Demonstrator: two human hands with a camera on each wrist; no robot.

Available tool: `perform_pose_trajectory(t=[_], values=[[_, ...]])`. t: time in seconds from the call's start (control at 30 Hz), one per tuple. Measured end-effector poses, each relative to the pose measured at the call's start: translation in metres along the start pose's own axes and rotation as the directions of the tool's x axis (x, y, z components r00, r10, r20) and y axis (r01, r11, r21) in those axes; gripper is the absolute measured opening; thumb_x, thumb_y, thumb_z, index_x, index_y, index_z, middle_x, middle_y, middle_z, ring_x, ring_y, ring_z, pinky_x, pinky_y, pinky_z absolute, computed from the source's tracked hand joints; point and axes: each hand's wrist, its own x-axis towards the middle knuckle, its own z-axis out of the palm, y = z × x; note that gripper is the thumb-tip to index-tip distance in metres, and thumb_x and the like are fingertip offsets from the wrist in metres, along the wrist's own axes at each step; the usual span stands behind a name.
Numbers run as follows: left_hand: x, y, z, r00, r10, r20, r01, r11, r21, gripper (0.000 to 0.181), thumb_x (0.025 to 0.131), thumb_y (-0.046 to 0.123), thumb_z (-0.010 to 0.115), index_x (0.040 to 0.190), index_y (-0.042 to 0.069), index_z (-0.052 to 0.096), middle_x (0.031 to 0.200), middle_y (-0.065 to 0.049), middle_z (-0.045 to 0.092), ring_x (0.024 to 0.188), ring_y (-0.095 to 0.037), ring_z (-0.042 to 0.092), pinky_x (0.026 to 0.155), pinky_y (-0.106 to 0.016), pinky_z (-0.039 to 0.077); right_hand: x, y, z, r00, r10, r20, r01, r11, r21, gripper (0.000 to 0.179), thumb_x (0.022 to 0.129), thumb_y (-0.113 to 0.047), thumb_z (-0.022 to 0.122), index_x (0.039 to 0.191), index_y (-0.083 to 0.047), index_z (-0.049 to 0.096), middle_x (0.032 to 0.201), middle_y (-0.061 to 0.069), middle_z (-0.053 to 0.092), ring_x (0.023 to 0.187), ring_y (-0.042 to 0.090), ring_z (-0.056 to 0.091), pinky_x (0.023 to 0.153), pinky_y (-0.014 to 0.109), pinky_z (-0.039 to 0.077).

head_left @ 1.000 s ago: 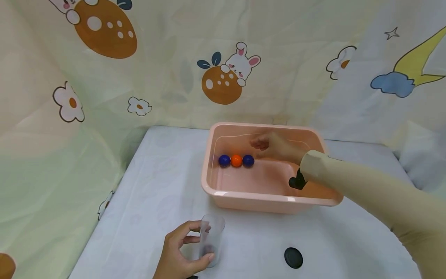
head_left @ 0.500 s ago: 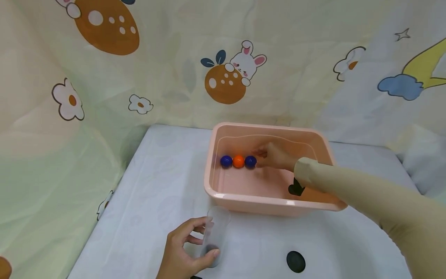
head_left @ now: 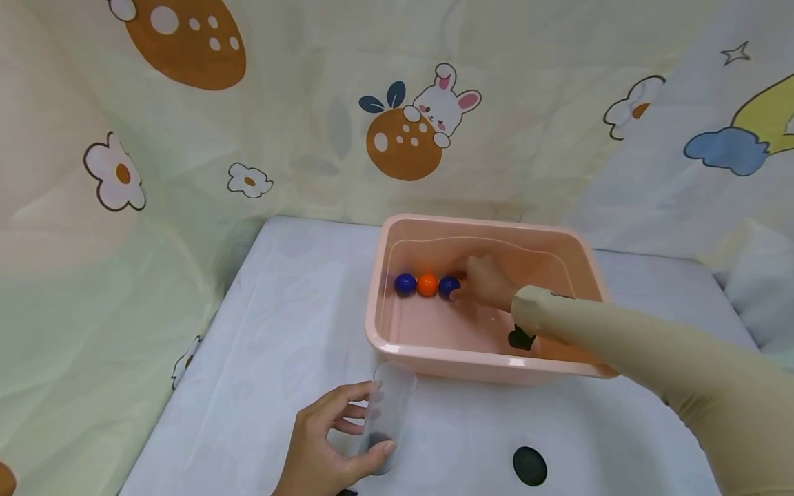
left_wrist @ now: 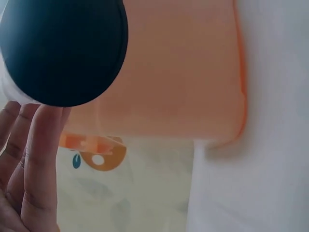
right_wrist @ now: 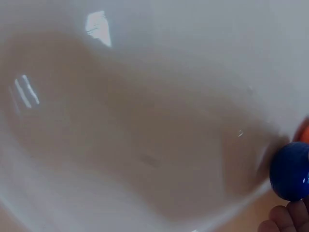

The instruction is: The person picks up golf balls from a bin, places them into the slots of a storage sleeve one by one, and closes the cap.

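My left hand (head_left: pixel 325 437) holds a clear plastic cylinder (head_left: pixel 392 406) upright near the front of the basin, thumb low on one side and fingers behind. A dark round end of it (left_wrist: pixel 65 53) fills the upper left of the left wrist view. Inside the pink basin (head_left: pixel 471 358), two blue balls flank an orange ball (head_left: pixel 426 284) in a row. My right hand (head_left: pixel 486 282) reaches in and pinches the right-hand blue ball (head_left: pixel 448 287), which still sits beside the orange one. The left-hand blue ball (head_left: pixel 405 284) is untouched.
A black disc (head_left: pixel 530 466) lies on the white-covered table (head_left: pixel 298 310), in front of the basin. Printed cloth (head_left: pixel 310 124) hangs behind and to the left of the table. The basin's raised rim surrounds my right hand.
My right hand has come down and left onto the right-hand blue ball. My left hand, with the clear cylinder, has shifted slightly right and toward the basin. The camera view has shifted a little.
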Motion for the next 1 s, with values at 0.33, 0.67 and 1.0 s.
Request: perform_pose_trajectory(t=[0.33,0.67,1.0], values=[[0.005,0.009,0.002,1.0,-0.024,0.007,0.024,0.999,0.035,0.057,0.08,0.024,0.098,0.131,0.018,0.073,0.11,0.001,0.078,0.085,-0.008,0.075,0.065,-0.022,0.063,-0.004,-0.006,0.007,1.0,-0.025,-0.015,0.023,0.993,-0.116,0.039,0.084,0.002,0.09,0.119,-0.002,0.073,0.107,0.014,0.069,0.104,0.036,0.061,0.107,0.055,0.052],[0.011,0.008,0.002,0.999,-0.051,0.019,0.05,0.998,0.049,0.054,0.08,0.023,0.096,0.129,0.017,0.074,0.115,0.001,0.08,0.088,-0.008,0.076,0.064,-0.022,0.063,-0.01,-0.018,-0.013,0.99,0.011,0.14,0.011,0.988,-0.151,0.026,0.086,-0.012,0.091,0.109,-0.006,0.081,0.099,0.006,0.073,0.093,0.029,0.066,0.089,0.042,0.061],[0.015,0.003,0.005,0.998,-0.056,0.04,0.054,0.996,0.069,0.053,0.081,0.021,0.096,0.129,0.014,0.074,0.11,0.0,0.081,0.086,-0.007,0.075,0.065,-0.021,0.063,-0.05,-0.061,-0.055,0.989,0.01,0.147,-0.033,0.987,0.155,0.034,0.095,-0.008,0.084,0.125,0.002,0.073,0.121,0.016,0.075,0.109,0.032,0.071,0.097,0.04,0.064]])
